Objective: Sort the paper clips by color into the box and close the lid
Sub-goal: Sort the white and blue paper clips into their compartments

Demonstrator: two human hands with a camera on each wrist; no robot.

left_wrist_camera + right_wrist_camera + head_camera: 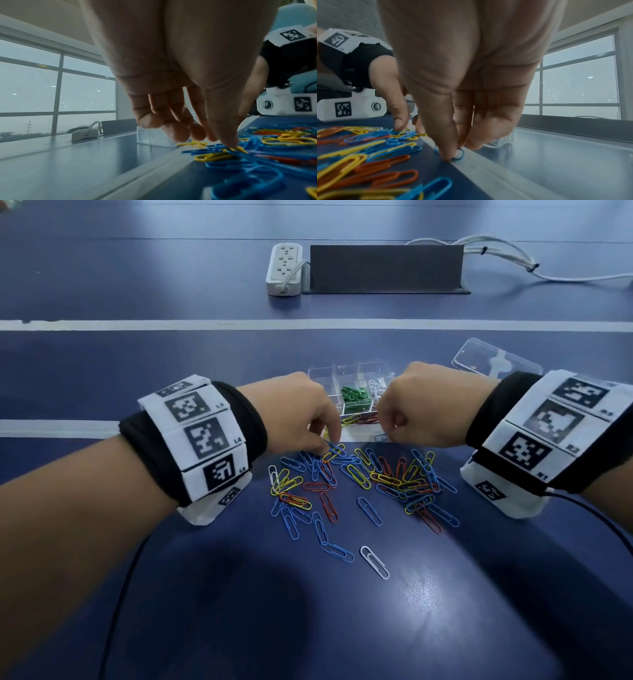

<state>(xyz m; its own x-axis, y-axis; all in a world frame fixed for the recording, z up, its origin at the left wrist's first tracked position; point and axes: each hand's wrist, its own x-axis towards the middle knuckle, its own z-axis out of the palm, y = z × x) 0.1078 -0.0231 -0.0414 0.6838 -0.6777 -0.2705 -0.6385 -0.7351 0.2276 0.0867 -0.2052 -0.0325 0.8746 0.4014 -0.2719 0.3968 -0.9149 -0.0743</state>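
Left hand (294, 409): our fingertips pinch a yellow clip (214, 157) at the pile's far edge.
Right hand (424, 405): we pinch a blue clip (458, 155) near the box (349, 381).

Two hands: the left hand (294, 409) and the right hand (428, 405). One clear box (349, 371) and one lid (496, 359), just beside the box. One power strip (284, 268) far behind the box. One white paper clip (374, 561) alone, near the box. The paper clip pile (359, 477) holds too many to count.

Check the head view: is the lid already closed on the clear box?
No, the lid lies on the table beside the open box, whose green clips show uncovered.
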